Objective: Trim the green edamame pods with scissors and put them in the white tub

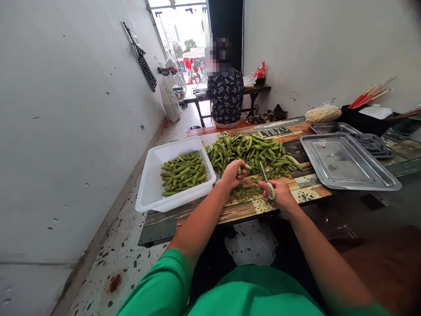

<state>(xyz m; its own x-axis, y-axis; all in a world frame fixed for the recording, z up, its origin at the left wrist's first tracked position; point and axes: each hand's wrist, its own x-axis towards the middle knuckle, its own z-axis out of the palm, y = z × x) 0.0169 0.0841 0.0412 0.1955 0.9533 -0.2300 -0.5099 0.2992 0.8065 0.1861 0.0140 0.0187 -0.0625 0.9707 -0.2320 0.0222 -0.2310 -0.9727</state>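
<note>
My left hand (234,174) is closed around green soybean pods (245,168), whose ends stick out past the fingers. In my right hand (279,193) is a pair of scissors (271,191) with pale green handles, the blades pointing up and away from me. A gap lies between the blades and the held pods. Behind both hands spreads a large heap of soybean pods (253,148) on the table. Small trimmed bits (245,193) lie on the tabletop below my hands. To the left, a white plastic tub (177,205) holds more pods.
Metal trays (348,162) sit on the right of the patterned wooden table (226,215). Farther back are a bag of thin sticks (324,113) and red-ended skewers (368,95) in a black box. A person in a dark patterned shirt (226,96) sits beyond the table.
</note>
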